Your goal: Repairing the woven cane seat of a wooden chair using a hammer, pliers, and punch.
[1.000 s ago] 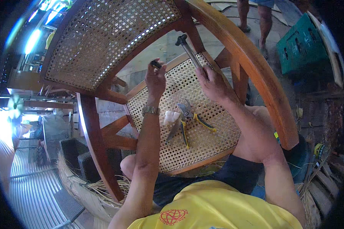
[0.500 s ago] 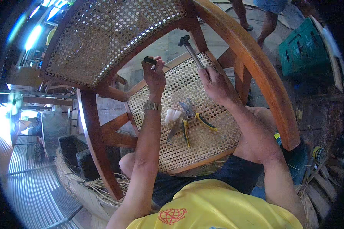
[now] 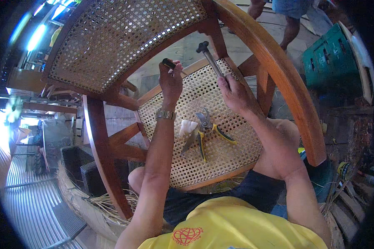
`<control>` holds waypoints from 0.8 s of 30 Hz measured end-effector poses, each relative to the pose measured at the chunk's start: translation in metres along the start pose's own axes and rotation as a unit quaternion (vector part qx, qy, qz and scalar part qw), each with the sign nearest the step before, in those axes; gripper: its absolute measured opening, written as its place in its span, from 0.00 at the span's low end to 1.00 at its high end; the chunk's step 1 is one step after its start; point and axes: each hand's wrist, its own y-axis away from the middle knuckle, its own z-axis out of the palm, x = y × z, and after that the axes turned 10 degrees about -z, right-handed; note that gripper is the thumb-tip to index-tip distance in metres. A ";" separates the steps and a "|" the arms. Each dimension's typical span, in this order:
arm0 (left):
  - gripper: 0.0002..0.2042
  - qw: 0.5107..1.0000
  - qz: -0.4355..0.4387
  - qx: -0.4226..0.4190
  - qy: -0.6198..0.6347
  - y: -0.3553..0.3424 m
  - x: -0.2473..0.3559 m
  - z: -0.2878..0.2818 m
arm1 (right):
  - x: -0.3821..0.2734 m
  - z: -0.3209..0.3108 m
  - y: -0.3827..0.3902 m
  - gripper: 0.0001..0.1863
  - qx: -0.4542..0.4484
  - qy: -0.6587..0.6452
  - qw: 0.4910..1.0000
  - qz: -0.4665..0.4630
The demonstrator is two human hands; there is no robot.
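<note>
My left hand (image 3: 171, 85) is closed on a dark-handled tool with a thin pointed shaft (image 3: 168, 63), possibly an awl or screwdriver. Its shaft slants down to the right, by the far rail of the cane chair seat (image 3: 237, 151). My right hand (image 3: 236, 94) grips a hammer (image 3: 212, 60) by its metal-looking shaft, head raised and apart from the other tool. On the woven seat lie yellow-and-black pruning shears (image 3: 204, 124) with blades spread, a knife-like blade (image 3: 189, 143) and a crumpled white piece (image 3: 187, 127).
The chair's cane backrest (image 3: 124, 37) and curved wooden armrest (image 3: 278, 62) frame my arms. A green crate (image 3: 330, 58) stands at the far right, and another person's legs (image 3: 292, 29) show at the back. Loose cane strips (image 3: 112, 201) lie at lower left.
My left hand has shifted slightly right and turned, so the tool's shaft now points down to the right. The hammer has moved slightly. The other person's legs have shifted.
</note>
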 end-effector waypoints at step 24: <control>0.14 0.992 0.017 -0.058 -0.111 -0.001 -0.006 -0.008 | -0.107 -0.005 0.020 0.16 0.036 0.087 0.980 -0.175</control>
